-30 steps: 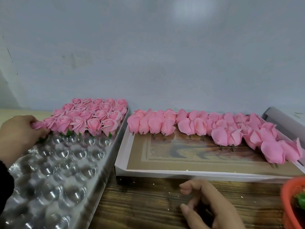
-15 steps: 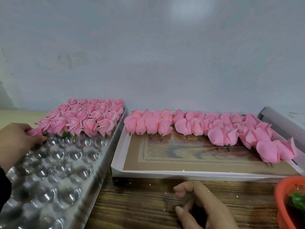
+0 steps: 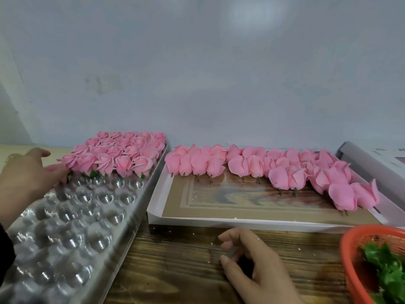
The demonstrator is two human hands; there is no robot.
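A clear plastic tray (image 3: 72, 227) with round cups lies at the left. Its far rows hold several upright pink roses (image 3: 122, 152) with green bases. My left hand (image 3: 26, 174) reaches to the tray's left edge; its fingers are stretched out and touch the leftmost front rose (image 3: 70, 160), with the thumb lifted away. A shallow white cardboard box (image 3: 219, 220) in the middle holds several pink rose heads (image 3: 285, 167) lying on their sides with short stems. My right hand (image 3: 256, 266) rests on the wooden table (image 3: 175, 270) in front of the box, fingers loosely curled, holding nothing.
A red plastic basket (image 3: 350, 260) with green leaf pieces (image 3: 385, 270) stands at the lower right. Another white box (image 3: 372, 163) sits at the far right. A pale wall runs close behind everything.
My left hand has uncurled from around the leftmost rose and now only touches it with straight fingers. The right hand has stayed on the table.
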